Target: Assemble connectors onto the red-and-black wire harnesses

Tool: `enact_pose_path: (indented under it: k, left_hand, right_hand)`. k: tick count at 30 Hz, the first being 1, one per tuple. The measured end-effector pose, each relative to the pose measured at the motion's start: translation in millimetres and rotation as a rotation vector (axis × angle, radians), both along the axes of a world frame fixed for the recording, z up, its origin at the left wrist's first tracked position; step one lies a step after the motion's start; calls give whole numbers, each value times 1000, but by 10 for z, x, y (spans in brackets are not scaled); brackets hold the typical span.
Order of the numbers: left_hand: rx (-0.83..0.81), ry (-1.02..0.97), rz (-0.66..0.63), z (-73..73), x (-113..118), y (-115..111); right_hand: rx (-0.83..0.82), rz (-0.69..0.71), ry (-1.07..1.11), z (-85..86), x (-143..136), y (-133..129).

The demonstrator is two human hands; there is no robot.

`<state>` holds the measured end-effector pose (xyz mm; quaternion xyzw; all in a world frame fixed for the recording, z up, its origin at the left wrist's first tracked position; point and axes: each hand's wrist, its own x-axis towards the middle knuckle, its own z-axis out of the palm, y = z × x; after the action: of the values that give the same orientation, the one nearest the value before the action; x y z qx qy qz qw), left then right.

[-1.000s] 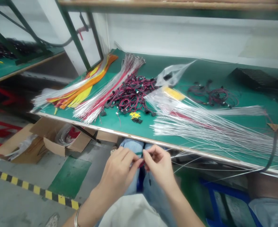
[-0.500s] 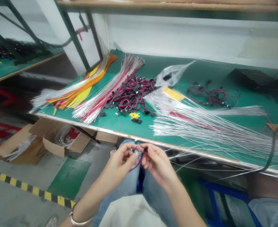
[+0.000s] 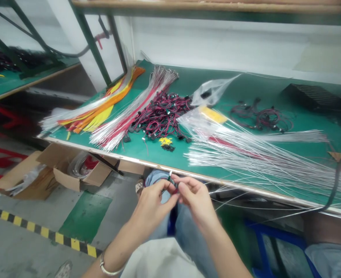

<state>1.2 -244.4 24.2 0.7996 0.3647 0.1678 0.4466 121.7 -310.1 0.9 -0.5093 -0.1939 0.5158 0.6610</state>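
My left hand (image 3: 156, 202) and my right hand (image 3: 195, 199) meet over my lap, just below the front edge of the green table. Between their fingertips is a small cable piece (image 3: 172, 179) with a whitish tip pointing up. Both hands have their fingers closed on it; its lower part is hidden by the fingers. Beyond the hands, small yellow parts (image 3: 166, 141) and small black parts (image 3: 168, 148) lie on the table. A pile of dark red and black cables (image 3: 164, 112) lies behind them.
White and red wires (image 3: 135, 112) and orange and yellow wires (image 3: 106, 106) lie at the left. Long white wires (image 3: 246, 154) overhang the table's front edge (image 3: 159, 166) at the right. Plastic bags (image 3: 212, 90) lie further back. Open cardboard boxes (image 3: 69, 179) stand on the floor, lower left.
My hands have come closer together, the left one moving right and its fingertips now meeting the right ones. The red-black cable loop that hung between them is now mostly hidden.
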Motion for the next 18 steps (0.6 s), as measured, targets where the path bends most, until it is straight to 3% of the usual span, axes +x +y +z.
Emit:
enact_pose_path:
  k: [4,11,18]
  left_hand:
    - [21,-41,9,-14,5,14]
    - [226,-113,-25,-100,5,-9]
    - [319,-215,-41,-145,7,-30]
  right_hand:
    - [-16,-67,-156,17,55,23]
    - [-78,-103,-75,-27,60,51]
    - [-72,-175,-225,-31,52,73]
